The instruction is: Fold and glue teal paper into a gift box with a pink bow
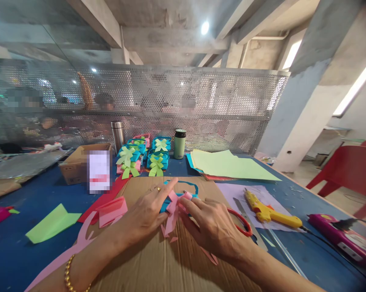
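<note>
A small blue paper basket [164, 207] with a looped handle sits on the brown cardboard [146, 263], a pink paper bow [172, 205] on its front. My left hand [151, 207] grips the basket's left side, index finger stretched along it. Pressed on the bow's right side are the closed fingertips of my right hand [212, 223]. My hands partly cover both bow and basket. Pink paper scraps [173, 239] lie just below. Beside my right wrist shows the red handle of scissors [246, 229], partly hidden.
Several blue and pink paper baskets [157, 162] with green bows stand behind, near a green tumbler [179, 144]. On the right are a yellow glue gun [271, 215], lilac paper [225, 192] and a magenta power strip [344, 235]. Leftward lie folded pink paper [112, 211] and green paper [53, 225].
</note>
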Action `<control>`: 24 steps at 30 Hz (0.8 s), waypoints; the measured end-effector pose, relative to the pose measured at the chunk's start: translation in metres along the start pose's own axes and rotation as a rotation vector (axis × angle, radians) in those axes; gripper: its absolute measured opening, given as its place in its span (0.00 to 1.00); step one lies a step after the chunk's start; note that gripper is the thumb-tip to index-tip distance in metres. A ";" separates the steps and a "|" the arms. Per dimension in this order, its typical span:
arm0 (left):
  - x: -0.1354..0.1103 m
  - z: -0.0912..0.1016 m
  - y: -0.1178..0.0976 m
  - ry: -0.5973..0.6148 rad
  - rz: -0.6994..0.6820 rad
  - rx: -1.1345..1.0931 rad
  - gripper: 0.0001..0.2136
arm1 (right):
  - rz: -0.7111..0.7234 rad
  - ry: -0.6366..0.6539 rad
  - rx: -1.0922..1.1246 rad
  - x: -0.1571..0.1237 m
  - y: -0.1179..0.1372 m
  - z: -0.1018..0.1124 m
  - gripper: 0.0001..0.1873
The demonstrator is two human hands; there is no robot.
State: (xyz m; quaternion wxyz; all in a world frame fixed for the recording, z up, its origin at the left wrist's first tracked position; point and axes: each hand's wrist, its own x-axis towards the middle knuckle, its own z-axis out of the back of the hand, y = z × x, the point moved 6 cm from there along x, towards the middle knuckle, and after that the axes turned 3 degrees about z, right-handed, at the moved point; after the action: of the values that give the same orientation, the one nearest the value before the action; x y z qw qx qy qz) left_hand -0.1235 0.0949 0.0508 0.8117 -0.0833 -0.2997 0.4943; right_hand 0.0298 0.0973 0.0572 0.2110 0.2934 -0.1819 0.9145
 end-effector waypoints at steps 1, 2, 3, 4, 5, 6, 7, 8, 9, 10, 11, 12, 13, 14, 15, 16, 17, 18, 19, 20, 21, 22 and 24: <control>0.000 0.000 0.000 -0.002 0.005 0.000 0.36 | 0.002 -0.004 -0.003 0.000 0.000 0.001 0.06; 0.000 0.000 0.001 -0.002 0.008 0.000 0.36 | 0.002 -0.006 -0.007 0.001 0.000 0.002 0.06; 0.000 0.000 0.001 -0.002 0.007 0.001 0.36 | 0.002 -0.005 -0.010 0.001 0.000 0.003 0.06; 0.000 0.000 0.001 -0.002 0.005 0.002 0.36 | 0.002 -0.003 -0.012 0.002 0.001 0.004 0.06; 0.000 0.000 0.001 -0.002 0.006 0.004 0.35 | 0.000 0.000 -0.013 0.002 0.001 0.004 0.06; 0.000 -0.001 0.001 0.001 0.010 0.005 0.35 | -0.002 0.005 -0.012 0.002 0.001 0.005 0.06; 0.000 -0.001 0.001 0.005 0.014 0.006 0.35 | -0.004 0.010 -0.012 0.002 0.000 0.005 0.06; 0.000 -0.001 0.001 0.006 0.018 0.006 0.35 | -0.007 0.015 -0.012 0.002 0.000 0.004 0.06; 0.000 -0.001 0.002 0.001 0.022 0.008 0.34 | -0.009 0.017 -0.011 0.002 0.000 0.004 0.06; 0.000 -0.001 0.002 -0.005 0.024 0.011 0.34 | -0.011 0.016 -0.010 0.002 0.000 0.004 0.06; 0.000 -0.001 0.003 -0.016 0.020 0.016 0.34 | -0.012 0.014 -0.010 0.002 0.000 0.004 0.06; 0.000 -0.001 0.003 -0.026 0.012 0.022 0.33 | -0.011 0.008 -0.011 0.002 -0.001 0.003 0.06; 0.000 -0.001 0.003 -0.032 0.003 0.030 0.33 | -0.010 0.003 -0.012 0.001 -0.001 0.003 0.07; 0.000 -0.001 0.004 -0.035 -0.004 0.039 0.33 | -0.010 -0.002 -0.014 0.001 -0.001 0.004 0.07; 0.000 -0.001 0.003 -0.036 -0.012 0.045 0.33 | -0.012 -0.003 -0.017 0.001 -0.001 0.004 0.08; 0.000 -0.001 0.003 -0.036 -0.020 0.050 0.32 | -0.013 0.002 -0.022 0.001 -0.002 0.004 0.08; 0.001 0.000 0.002 -0.036 -0.026 0.055 0.32 | -0.016 0.010 -0.027 0.001 -0.002 0.004 0.08; 0.001 0.000 0.002 -0.036 -0.030 0.060 0.31 | -0.020 0.018 -0.034 0.001 -0.003 0.004 0.08; 0.001 0.001 0.001 -0.040 -0.033 0.063 0.31 | -0.022 0.031 -0.039 0.000 -0.003 0.004 0.08; 0.001 0.002 0.000 -0.046 -0.036 0.066 0.30 | -0.022 0.046 -0.042 0.000 -0.003 0.005 0.08; 0.001 0.002 0.000 -0.049 -0.036 0.069 0.29 | -0.021 0.061 -0.046 0.000 -0.003 0.005 0.08; 0.001 0.002 -0.001 -0.051 -0.036 0.072 0.29 | -0.019 0.077 -0.048 -0.001 -0.002 0.005 0.07; 0.001 0.002 -0.002 -0.051 -0.040 0.073 0.28 | -0.006 0.106 -0.058 -0.002 -0.002 0.005 0.07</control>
State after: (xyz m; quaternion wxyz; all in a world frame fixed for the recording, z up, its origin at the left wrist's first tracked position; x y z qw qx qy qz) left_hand -0.1229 0.0949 0.0536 0.8158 -0.0350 -0.3039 0.4907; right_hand 0.0343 0.0957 0.0604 0.2314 0.2390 -0.1961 0.9225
